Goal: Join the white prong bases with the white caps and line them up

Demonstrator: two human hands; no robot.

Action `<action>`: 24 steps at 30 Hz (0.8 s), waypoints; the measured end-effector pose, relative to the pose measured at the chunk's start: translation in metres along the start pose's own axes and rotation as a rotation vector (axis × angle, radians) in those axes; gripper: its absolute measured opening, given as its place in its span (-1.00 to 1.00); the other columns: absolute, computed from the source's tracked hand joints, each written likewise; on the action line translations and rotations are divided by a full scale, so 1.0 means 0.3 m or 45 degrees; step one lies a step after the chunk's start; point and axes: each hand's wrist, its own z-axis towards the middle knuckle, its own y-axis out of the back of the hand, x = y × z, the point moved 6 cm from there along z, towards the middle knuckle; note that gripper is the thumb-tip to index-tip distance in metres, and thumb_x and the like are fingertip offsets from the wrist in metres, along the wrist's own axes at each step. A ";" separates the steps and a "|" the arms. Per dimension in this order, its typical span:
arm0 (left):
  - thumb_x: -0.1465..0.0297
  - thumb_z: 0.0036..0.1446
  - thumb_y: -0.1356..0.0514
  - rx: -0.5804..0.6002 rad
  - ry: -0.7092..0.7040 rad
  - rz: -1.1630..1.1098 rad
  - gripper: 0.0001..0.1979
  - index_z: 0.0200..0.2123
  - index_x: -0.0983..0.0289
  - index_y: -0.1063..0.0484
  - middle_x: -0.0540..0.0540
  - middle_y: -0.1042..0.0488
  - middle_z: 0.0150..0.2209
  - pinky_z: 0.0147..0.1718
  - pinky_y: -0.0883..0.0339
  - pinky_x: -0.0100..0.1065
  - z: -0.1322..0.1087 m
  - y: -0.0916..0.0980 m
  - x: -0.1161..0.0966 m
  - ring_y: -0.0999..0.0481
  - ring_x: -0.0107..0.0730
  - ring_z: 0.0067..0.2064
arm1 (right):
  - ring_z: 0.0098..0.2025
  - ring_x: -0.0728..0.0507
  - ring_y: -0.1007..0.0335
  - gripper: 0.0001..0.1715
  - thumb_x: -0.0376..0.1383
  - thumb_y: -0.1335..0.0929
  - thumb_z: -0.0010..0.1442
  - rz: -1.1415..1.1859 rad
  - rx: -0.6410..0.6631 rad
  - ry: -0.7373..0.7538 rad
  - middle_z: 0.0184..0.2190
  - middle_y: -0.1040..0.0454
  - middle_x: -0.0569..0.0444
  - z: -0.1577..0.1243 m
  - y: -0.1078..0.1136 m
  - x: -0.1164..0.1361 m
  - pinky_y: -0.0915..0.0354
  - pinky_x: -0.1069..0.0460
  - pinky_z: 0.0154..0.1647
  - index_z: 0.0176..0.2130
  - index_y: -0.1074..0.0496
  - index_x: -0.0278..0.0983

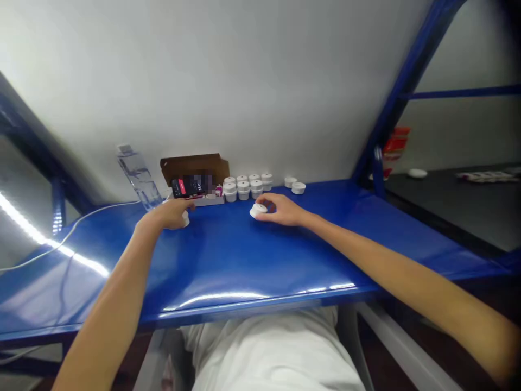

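My left hand (173,213) rests on the blue table (228,260) with its fingers curled over a small white round part (186,218). To its right, my right hand (280,209) grips another white round part (258,210) between thumb and fingers. Just behind the hands, several white round parts (246,186) stand stacked in rows by the wall. Two more white parts (295,185) sit apart to the right of them.
A brown cardboard box (194,167) with a phone (186,187) propped in front stands at the wall. A clear plastic bottle (139,176) is left of it, and a white cable (81,222) runs across the left side. Blue frame posts (401,92) rise on the right.
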 end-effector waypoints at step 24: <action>0.16 -0.06 -0.44 0.066 -0.406 -0.868 -0.38 0.04 0.28 -0.40 0.14 -0.55 -0.06 -0.06 -0.39 -0.23 0.007 -0.257 -0.400 -0.54 -0.16 -0.07 | 0.04 -0.21 -0.48 -0.54 -0.15 -0.45 0.22 0.119 -0.021 0.303 0.03 -0.55 0.00 -0.033 -0.078 0.190 -0.41 -0.09 0.03 0.09 -0.47 -0.17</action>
